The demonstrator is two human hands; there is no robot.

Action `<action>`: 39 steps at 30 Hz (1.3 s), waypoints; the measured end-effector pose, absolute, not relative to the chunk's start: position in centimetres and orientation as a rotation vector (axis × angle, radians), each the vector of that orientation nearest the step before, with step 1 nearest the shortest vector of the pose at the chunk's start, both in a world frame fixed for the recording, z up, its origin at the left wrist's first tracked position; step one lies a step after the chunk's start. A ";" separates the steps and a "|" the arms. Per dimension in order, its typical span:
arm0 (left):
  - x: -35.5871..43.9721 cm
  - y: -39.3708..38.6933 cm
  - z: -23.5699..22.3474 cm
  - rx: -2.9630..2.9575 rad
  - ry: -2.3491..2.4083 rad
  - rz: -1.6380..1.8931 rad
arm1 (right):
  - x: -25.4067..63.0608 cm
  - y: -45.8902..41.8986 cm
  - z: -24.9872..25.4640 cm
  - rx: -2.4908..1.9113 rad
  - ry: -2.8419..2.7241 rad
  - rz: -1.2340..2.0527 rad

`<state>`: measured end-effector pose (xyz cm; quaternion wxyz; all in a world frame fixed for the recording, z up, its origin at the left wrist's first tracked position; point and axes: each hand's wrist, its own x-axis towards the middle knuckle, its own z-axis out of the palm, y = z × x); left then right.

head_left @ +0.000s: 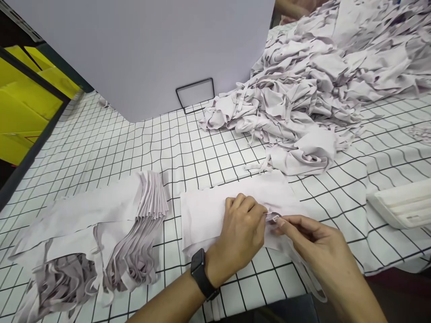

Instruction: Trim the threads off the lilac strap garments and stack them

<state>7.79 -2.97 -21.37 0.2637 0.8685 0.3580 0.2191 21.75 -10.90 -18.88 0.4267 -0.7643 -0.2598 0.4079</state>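
A pale pinkish-white strappy garment point(205, 213) lies flat and folded on the checked cloth in front of me. My left hand point(240, 226), with a black watch on the wrist, rests on it with curled fingers, gripping the fabric near its right part. Just to the right, my right hand point(308, 240) pinches a small white piece point(276, 218) at the garment's edge between thumb and forefinger. A small dark curved patch shows beside that pinch; I cannot make out what it is. Thin straps point(308, 276) hang below the right hand.
Neatly layered matching garments point(101, 215) lie at the left, straps toward me. A large loose heap of them point(303, 89) fills the back right. A grey panel point(161, 54) stands behind, near a black wire frame point(195, 95). A white tray-like object point(404, 204) sits at right.
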 end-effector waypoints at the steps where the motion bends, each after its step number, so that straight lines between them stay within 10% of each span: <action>1: 7.8 -3.0 -21.4 2.339 0.956 0.612 | 21.7 -10.8 -18.8 -1.910 -0.666 1.035; 39: 7.5 -2.1 -21.2 2.714 0.656 0.506 | 23.1 -9.7 -17.6 -1.819 -0.760 1.416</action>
